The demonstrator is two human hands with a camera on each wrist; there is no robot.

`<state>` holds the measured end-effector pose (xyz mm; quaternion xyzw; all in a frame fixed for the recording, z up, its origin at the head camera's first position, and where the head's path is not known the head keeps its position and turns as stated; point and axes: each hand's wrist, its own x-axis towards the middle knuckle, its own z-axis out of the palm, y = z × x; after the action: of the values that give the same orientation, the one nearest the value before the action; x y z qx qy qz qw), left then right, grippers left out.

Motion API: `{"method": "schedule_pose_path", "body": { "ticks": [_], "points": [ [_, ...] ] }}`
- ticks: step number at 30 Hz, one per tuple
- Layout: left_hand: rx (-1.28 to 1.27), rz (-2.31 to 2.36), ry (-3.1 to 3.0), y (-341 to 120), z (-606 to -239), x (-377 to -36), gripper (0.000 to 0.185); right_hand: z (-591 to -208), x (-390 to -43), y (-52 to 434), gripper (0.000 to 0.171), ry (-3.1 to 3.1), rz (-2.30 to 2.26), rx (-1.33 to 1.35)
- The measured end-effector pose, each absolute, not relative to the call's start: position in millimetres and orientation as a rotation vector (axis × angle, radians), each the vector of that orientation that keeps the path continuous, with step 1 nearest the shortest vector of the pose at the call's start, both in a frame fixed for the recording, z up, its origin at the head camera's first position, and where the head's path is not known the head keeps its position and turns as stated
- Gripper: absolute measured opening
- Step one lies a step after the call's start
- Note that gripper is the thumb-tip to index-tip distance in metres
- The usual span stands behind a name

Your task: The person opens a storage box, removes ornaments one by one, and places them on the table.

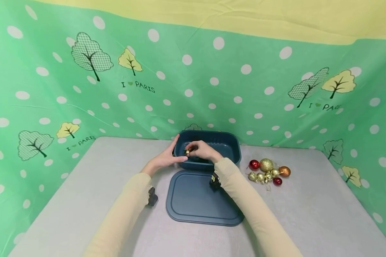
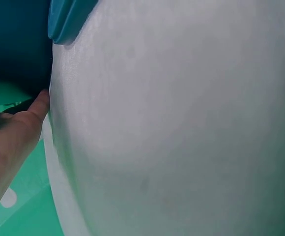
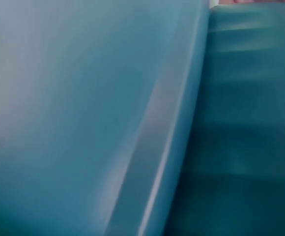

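In the head view, my left hand spans the near left corner of a dark blue lidless box. Its thumb lies along the front wall, and its straight fingers run up the left side. Over the inside of the box, my right hand pinches a small shiny copper-gold bauble between thumb and fingers. The left wrist view shows part of the left hand against the box's dark wall. Only the blue lid and box wall fill the right wrist view; that hand is out of it.
The lid lies flat on the grey table just in front of the box, partly beneath the right forearm. To the right sits a cluster of red, gold and orange baubles. A green patterned cloth hangs right behind the box.
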<state>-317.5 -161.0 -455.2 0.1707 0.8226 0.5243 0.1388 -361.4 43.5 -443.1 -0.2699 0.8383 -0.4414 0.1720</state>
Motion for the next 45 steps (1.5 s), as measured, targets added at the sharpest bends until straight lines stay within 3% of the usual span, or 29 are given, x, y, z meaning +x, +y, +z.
{"method": "schedule_pose_path", "body": {
  "ticks": [27, 45],
  "points": [
    [0.446, 1.522, 2.371, -154.8, -452.3, -316.6, 0.099, -429.0, -350.0, 54.3, 0.03, 2.283, -1.503, -0.684],
    [0.463, 1.53, 2.377, -159.4, -454.6, -315.2, 0.102, -384.7, -321.6, 83.7, 0.032, 2.359, -1.327, -0.844]
  ]
}}
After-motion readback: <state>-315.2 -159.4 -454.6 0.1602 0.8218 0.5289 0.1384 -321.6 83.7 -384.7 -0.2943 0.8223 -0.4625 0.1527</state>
